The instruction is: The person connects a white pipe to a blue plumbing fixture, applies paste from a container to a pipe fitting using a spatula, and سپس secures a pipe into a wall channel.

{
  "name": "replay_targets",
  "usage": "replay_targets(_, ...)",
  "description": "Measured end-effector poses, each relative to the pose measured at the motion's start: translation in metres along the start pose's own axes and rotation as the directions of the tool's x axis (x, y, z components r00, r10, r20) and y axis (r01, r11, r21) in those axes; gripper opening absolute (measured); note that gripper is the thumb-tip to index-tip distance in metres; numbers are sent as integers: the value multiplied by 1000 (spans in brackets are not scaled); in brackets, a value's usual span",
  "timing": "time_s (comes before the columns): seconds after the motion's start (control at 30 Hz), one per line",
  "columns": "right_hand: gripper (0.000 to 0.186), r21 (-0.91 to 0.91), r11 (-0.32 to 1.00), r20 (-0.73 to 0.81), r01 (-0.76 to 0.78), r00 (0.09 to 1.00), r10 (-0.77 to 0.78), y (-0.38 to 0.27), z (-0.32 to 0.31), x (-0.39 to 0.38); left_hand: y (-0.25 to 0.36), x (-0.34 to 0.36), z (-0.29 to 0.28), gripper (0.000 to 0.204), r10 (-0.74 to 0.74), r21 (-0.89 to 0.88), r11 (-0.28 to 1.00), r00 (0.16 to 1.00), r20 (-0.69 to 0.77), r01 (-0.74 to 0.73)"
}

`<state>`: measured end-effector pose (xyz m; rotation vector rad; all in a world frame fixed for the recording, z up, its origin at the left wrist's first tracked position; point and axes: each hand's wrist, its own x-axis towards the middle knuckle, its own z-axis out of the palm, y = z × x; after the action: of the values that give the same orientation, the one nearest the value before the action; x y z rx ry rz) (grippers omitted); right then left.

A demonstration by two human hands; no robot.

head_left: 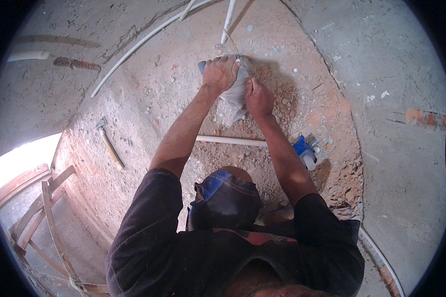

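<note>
A grey cloth bundle (237,93) sits at twelve o'clock on the rubble-strewn floor (148,133). The left hand (220,74) clasps its ten-o'clock side; the right hand (259,98) clenches it at three. From it, a white pipe (233,141) lies at six, a blue-and-white object (304,151) nearer five, a hammer-like tool (110,144) at eight.

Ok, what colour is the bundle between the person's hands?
Dusty grey; the bundle shows best in the head view, the only one.
</note>
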<state>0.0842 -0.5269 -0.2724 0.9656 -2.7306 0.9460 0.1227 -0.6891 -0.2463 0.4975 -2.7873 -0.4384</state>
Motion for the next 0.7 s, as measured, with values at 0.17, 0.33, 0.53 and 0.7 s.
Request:
replay_targets(0.17, 21, -43, 998, 137, -40, 990, 46, -20, -8, 14, 0, -1, 0, 30, -1, 41, 999, 1000, 30, 0)
replay_targets(0.33, 21, -48, 999, 103, -18, 994, 22, -18, 6, 24, -4, 1, 4, 30, 5, 67, 998, 997, 73, -10)
replay_targets(0.53, 16, -7, 1000, 71, -25, 997, 25, -13, -6, -6, -4, -3, 2, 30, 34, 62, 997, 998, 45, -37)
replay_targets(0.7, 18, -93, 996, 71, 5, 997, 2, -18, 16, 33, -3, 1, 1, 30, 29, 46, 998, 994, 107, -34)
